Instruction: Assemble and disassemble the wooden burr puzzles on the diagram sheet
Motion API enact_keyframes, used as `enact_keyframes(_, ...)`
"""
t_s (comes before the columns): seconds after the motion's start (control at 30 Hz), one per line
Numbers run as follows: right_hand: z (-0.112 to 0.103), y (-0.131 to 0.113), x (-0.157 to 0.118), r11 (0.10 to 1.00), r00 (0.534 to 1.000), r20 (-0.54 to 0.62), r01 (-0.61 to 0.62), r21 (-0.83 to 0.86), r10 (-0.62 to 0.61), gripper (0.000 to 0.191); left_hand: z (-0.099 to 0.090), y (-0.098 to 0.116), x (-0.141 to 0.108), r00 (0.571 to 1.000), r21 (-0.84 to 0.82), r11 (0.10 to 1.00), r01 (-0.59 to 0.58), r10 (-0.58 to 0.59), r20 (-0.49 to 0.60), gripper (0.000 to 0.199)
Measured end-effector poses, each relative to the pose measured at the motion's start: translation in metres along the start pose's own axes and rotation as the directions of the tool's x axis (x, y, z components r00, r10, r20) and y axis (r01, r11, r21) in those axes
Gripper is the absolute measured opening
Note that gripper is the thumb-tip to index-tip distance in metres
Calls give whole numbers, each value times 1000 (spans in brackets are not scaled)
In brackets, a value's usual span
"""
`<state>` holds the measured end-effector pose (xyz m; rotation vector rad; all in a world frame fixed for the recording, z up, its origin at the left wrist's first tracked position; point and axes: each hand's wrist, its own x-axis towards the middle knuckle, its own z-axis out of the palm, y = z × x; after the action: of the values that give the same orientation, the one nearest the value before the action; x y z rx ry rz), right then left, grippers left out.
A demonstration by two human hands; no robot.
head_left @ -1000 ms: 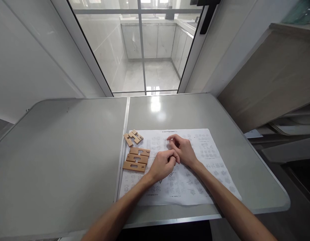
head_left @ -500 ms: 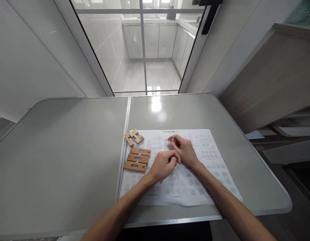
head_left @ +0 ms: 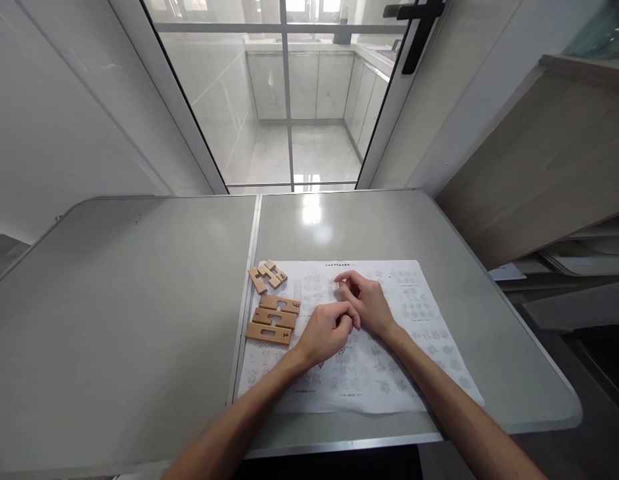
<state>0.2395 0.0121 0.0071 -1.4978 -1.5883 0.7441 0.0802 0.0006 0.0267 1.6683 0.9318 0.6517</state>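
Note:
Both my hands rest on a large white printed sheet (head_left: 389, 393), close together near its middle. Loosely curled into a soft fist, my left hand (head_left: 325, 330) shows nothing in it. My right hand (head_left: 368, 301) lies just beyond it, fingers bent, with a gap between forefinger and thumb and nothing visible there. Left of my left hand, three long notched wooden pieces lie side by side: a near one (head_left: 257, 335), a middle one (head_left: 262, 313) and a far one (head_left: 292, 306). Beyond these is a small cluster of shorter wooden pieces (head_left: 258, 280). Dark marks show on some.
The grey table (head_left: 139, 320) has a metal seam (head_left: 253, 233) left of the sheet. Past its far edge stands a glazed door (head_left: 288, 87) with a black handle (head_left: 417, 40). A wooden shelf unit (head_left: 544, 147) stands to the right.
The view has tilted up very slightly, so everything sits a little lower in the picture. My hands and the wooden pieces keep their places.

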Motion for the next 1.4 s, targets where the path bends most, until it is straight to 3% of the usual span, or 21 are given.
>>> enact_keyframes(0.7, 0, 1, 2, 1000, 1000, 15, -6, 1, 6, 18, 0, -2, 0, 1000, 5, 1000, -6, 6, 9, 27)
enact_keyframes(0.87, 1, 0, 2, 1000, 1000, 11, 6, 13, -6, 17, 0, -3, -1, 998, 53, 997, -55, 55, 11, 28)
enact_keyframes(1.0, 1, -1, 2, 1000, 1000, 5, -8, 23, 8, 17, -4, 4, -5, 989, 107, 985, -133, 125, 75, 30)
enact_keyframes(1.13, 2, -1, 2, 1000, 1000, -3, 4, 11, -4, 18, -23, 18, -11, 955, 226, 932, -283, 252, 153, 30)
enact_keyframes(1.23, 2, -1, 3, 1000, 1000, -15, 17, -10, -17, 19, -51, 28, -13, 928, 401, 837, -373, 343, 146, 30)
enact_keyframes(1.4, 4, 3, 4, 999, 1000, -12, 26, -30, -26, 23, -115, 31, -11, 936, 676, 676, -294, 346, 62, 43)
